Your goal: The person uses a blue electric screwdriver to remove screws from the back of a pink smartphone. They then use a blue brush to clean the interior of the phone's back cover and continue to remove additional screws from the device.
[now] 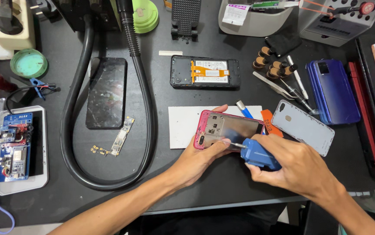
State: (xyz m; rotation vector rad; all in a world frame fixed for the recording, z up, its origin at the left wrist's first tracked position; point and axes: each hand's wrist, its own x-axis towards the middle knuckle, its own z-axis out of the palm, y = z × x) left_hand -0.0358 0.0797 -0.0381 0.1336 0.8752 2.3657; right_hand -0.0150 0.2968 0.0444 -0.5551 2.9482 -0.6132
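The left hand [198, 159] clamps a red phone frame [231, 130] from below: the thumb curls over its top edge and the fingers wrap the near edge, so the frame sits tilted slightly above a white mat [183, 126] on the black bench [222, 182]. The frame's open back faces up, showing a silvery inner plate and a camera cut-out at its left end.

The right hand [298, 167] is closed around a blue electric screwdriver [259, 155], fingers tight together on the body. Its thin metal bit points left and meets the frame's lower edge, right beside the left fingertips.

Just behind the frame lie a blue pry tool [244, 109] and an orange tag [271, 123], both partly hidden by it. Right of them a grey back cover [302, 127] lies flat, touching the right knuckles' side. Further right is a stack of blue phones [333, 89], with tweezers [279, 87] and small brown bottles [272, 65] near it.

Behind the mat rests an opened black phone [205, 72] showing an orange flex cable. To the left a black hose [72, 130] loops around a cracked dark phone [106, 92] and a small circuit board [122, 137]. At the far left a white tray [41, 148] holds blue boards.
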